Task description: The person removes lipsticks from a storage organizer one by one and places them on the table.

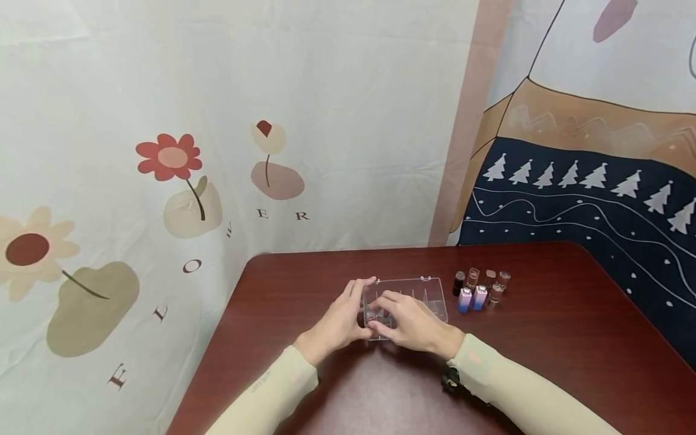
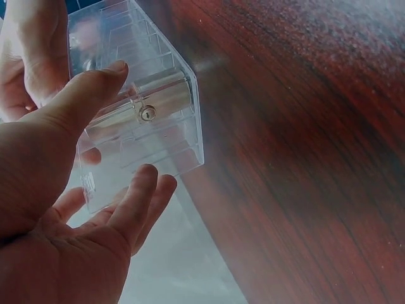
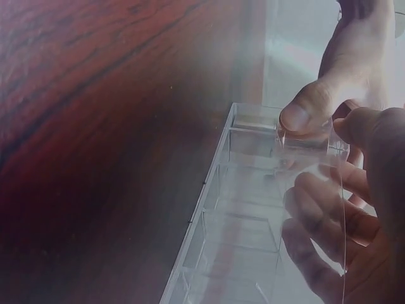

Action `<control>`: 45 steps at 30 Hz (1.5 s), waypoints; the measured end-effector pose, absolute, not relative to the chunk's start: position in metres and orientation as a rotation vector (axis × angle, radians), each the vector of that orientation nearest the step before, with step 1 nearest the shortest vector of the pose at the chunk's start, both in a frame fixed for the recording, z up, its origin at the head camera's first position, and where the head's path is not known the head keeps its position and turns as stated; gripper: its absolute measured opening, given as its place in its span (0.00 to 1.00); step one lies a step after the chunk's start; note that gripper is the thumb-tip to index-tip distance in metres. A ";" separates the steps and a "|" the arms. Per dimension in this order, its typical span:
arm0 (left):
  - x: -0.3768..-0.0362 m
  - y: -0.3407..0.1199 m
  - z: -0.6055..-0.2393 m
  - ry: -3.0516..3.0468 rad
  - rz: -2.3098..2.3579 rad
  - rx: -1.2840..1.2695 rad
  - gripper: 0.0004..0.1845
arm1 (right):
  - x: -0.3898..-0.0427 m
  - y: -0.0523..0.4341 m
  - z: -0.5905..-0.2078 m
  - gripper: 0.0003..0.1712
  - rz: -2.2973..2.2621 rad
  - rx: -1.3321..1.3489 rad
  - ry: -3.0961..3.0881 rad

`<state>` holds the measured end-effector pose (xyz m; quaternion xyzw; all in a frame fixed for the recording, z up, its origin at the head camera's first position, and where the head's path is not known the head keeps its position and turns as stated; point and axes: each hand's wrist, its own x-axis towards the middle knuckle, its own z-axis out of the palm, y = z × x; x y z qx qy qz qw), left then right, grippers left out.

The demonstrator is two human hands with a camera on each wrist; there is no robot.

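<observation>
A clear plastic compartment box (image 1: 418, 284) lies on the table with my hands at its left end. My left hand (image 1: 339, 314) grips that end, fingers at the far corner and thumb near the front. In the left wrist view, a shiny clear cylinder (image 2: 168, 95) lies crosswise in the box, the left thumb beside it. My right hand (image 1: 415, 323) reaches over the left compartments with bent fingers. Through the clear plastic, the right wrist view shows right fingers (image 3: 323, 206) close to the left thumb (image 3: 297, 118). I cannot tell whether the right hand pinches anything.
Right of the box stand two pink-and-blue tubes (image 1: 480, 298), a dark small bottle (image 1: 459, 283) and several small clear containers (image 1: 503, 279). They share the reddish-brown table (image 1: 544, 362). A printed cloth (image 1: 353, 151) hangs behind the table's far edge.
</observation>
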<state>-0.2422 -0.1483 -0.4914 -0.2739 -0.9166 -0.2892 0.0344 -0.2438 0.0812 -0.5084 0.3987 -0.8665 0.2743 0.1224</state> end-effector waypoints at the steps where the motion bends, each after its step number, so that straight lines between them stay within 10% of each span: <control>1: -0.242 -0.148 -0.491 -2.817 -0.884 -0.842 0.61 | -0.244 0.081 -0.509 0.15 0.796 1.163 -2.524; 45: -0.242 -0.149 -0.491 -2.803 -0.921 -0.858 0.61 | -0.241 0.082 -0.504 0.10 0.784 1.159 -2.415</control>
